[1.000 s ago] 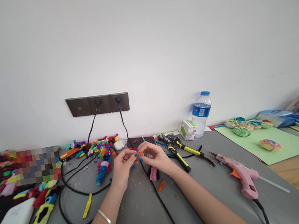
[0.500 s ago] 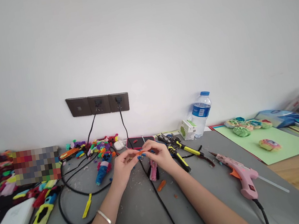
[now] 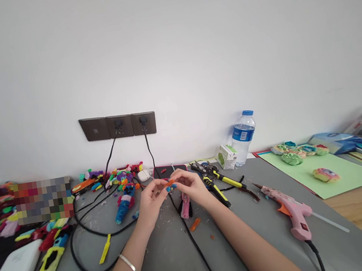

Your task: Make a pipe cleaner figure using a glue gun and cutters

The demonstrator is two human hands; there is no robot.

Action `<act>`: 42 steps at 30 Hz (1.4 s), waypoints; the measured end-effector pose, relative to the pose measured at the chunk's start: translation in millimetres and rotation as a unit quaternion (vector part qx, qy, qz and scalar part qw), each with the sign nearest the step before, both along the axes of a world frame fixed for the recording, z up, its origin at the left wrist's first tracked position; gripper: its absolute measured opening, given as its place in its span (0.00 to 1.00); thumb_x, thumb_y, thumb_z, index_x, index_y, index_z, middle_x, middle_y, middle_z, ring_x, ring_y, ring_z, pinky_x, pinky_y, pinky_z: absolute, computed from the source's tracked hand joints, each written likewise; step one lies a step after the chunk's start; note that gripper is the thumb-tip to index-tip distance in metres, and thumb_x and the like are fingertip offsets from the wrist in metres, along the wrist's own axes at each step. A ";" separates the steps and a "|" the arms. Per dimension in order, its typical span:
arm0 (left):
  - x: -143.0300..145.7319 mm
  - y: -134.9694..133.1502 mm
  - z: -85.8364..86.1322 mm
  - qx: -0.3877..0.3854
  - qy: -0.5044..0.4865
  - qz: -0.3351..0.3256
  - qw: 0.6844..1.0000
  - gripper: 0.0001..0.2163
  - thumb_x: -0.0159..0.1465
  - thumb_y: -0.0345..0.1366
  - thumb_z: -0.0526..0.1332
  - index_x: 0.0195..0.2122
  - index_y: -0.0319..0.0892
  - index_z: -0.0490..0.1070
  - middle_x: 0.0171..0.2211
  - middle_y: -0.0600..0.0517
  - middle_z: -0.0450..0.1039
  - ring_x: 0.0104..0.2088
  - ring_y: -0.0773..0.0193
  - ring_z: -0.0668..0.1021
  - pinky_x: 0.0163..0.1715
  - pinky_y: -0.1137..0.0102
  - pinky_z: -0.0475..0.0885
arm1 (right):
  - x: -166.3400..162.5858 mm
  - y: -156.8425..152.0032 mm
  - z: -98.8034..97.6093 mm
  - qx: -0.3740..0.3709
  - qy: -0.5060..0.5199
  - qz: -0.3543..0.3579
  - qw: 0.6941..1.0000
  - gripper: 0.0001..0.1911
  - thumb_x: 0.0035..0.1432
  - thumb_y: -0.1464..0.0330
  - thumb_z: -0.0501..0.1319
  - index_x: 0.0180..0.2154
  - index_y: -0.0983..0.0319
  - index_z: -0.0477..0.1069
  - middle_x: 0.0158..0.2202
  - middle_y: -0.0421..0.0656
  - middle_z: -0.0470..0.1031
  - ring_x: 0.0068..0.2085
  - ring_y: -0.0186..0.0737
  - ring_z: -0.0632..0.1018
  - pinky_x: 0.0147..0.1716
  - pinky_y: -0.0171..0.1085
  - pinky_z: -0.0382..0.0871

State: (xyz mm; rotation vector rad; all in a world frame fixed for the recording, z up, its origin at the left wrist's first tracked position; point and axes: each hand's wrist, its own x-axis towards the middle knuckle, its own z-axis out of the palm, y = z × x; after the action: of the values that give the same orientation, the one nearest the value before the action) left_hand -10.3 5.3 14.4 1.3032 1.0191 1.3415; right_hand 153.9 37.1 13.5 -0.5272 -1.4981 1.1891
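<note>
You have a small orange piece [image 3: 170,183], bright and narrow, to the left of the water bottle [image 3: 244,137] and nearer to you than it. Your left hand [image 3: 153,200] and right hand [image 3: 193,189] pinch it between them, and it shows just above your thumbs (their nails are blue). Your fingers cover its ends, so you cannot make out its full shape.

Soft light; wall [image 3: 176,63] brightest mid-frame, upper right corner dim; right edge stretched.

Glue gun [image 3: 296,217] on gray table [image 3: 262,228]
</note>
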 end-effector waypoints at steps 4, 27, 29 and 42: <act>0.7 0.4 -1.4 -0.009 -0.011 -0.009 1.000 0.14 0.57 0.45 0.66 0.39 0.42 0.75 0.36 0.48 0.75 0.36 0.61 0.76 0.29 0.73 0.71 | 0.5 -0.1 1.5 -0.007 -0.001 -0.001 1.000 0.11 0.57 0.61 0.66 0.40 0.58 0.79 0.39 0.45 0.74 0.40 0.40 0.76 0.40 0.40 0.72; 4.3 -1.7 0.1 -0.029 -0.005 -0.018 0.999 0.14 0.56 0.48 0.66 0.33 0.40 0.74 0.25 0.53 0.71 0.25 0.66 0.73 0.23 0.74 0.69 | 1.0 -2.3 1.0 0.020 -0.075 0.006 0.997 0.13 0.62 0.59 0.61 0.43 0.56 0.80 0.39 0.46 0.71 0.39 0.40 0.74 0.37 0.40 0.71; 4.4 -2.2 1.1 -0.027 -0.004 -0.015 1.000 0.14 0.56 0.47 0.66 0.33 0.40 0.74 0.25 0.53 0.71 0.25 0.67 0.73 0.23 0.74 0.69 | 0.6 -1.8 -0.6 0.015 -0.069 0.005 0.998 0.12 0.61 0.59 0.62 0.42 0.56 0.80 0.39 0.46 0.71 0.39 0.40 0.74 0.37 0.40 0.70; 3.3 1.0 -1.2 -0.069 -0.117 0.061 0.989 0.16 0.56 0.48 0.66 0.36 0.42 0.69 0.27 0.55 0.69 0.27 0.67 0.75 0.25 0.74 0.73 | -2.6 -4.3 1.9 -0.013 -0.144 -0.046 0.988 0.08 0.57 0.63 0.62 0.32 0.61 0.69 0.33 0.41 0.72 0.33 0.37 0.73 0.33 0.35 0.67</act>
State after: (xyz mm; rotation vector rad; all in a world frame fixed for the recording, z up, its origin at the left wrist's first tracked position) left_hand -7.0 6.3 13.2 0.9675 1.0203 1.4517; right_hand 151.3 32.9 15.3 -0.8059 -1.6823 1.0954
